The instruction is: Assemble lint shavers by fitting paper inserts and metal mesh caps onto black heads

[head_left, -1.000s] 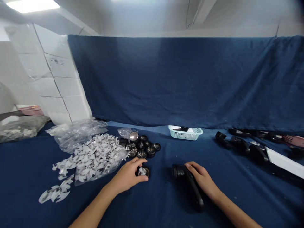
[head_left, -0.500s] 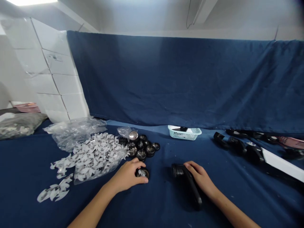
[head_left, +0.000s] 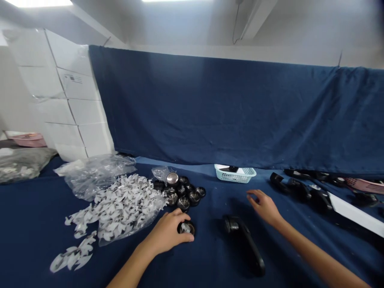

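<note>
One left hand (head_left: 172, 232): we grip black cap (head_left: 186, 228), six o'clock.
Right hand (head_left: 265, 206): fingers parted, four o'clock, near black device (head_left: 246, 244).

One head-worn camera looks from the wearer's side of the pale blue basket (head_left: 235, 177), well back from it, facing forward and down over the tabletop (head_left: 207, 260). Its wide view takes in the left hand (head_left: 171, 232) and right hand (head_left: 265, 208), nearer than the basket, and the curtain (head_left: 216, 112) beyond it.

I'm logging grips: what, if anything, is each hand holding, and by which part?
Left hand: the round black cap, by its outer rim. Right hand: nothing.
</note>
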`<move>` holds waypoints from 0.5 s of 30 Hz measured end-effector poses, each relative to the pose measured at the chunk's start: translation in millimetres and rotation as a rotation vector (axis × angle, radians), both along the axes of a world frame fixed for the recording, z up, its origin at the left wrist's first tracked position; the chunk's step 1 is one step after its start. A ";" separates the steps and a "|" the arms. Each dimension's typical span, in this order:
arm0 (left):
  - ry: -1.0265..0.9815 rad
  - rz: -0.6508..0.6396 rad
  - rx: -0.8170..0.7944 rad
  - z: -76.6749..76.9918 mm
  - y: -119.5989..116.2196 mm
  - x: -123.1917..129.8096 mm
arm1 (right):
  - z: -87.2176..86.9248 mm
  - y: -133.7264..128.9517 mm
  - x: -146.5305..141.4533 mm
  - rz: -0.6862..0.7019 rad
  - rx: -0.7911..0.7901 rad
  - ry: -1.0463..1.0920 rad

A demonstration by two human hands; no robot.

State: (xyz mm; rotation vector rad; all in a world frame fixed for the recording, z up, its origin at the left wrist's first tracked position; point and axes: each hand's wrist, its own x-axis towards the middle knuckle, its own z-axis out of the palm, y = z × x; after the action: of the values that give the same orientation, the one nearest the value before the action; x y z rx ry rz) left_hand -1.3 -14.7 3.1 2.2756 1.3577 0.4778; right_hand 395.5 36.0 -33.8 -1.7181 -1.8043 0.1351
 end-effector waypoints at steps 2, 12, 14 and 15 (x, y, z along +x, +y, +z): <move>0.002 0.001 0.000 -0.8 0.4 -0.6 | 6.4 21.0 9.1 -0.042 -0.002 -0.086; 0.009 -0.010 -0.025 -1.8 2.2 -4.1 | 18.4 87.9 19.2 -0.168 0.037 -0.393; 0.014 -0.011 -0.032 -1.5 2.5 -4.2 | 15.0 88.5 17.4 -0.156 0.009 -0.421; 0.017 -0.012 -0.037 -1.3 2.6 -4.1 | 14.4 88.5 16.9 -0.151 -0.008 -0.433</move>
State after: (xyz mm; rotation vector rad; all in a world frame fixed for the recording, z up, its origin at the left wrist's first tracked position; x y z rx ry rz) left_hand -5.5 -12.1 1.8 2.2608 1.3496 0.4270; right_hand 412.4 124.5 -19.4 -1.9943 -1.9590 -0.3167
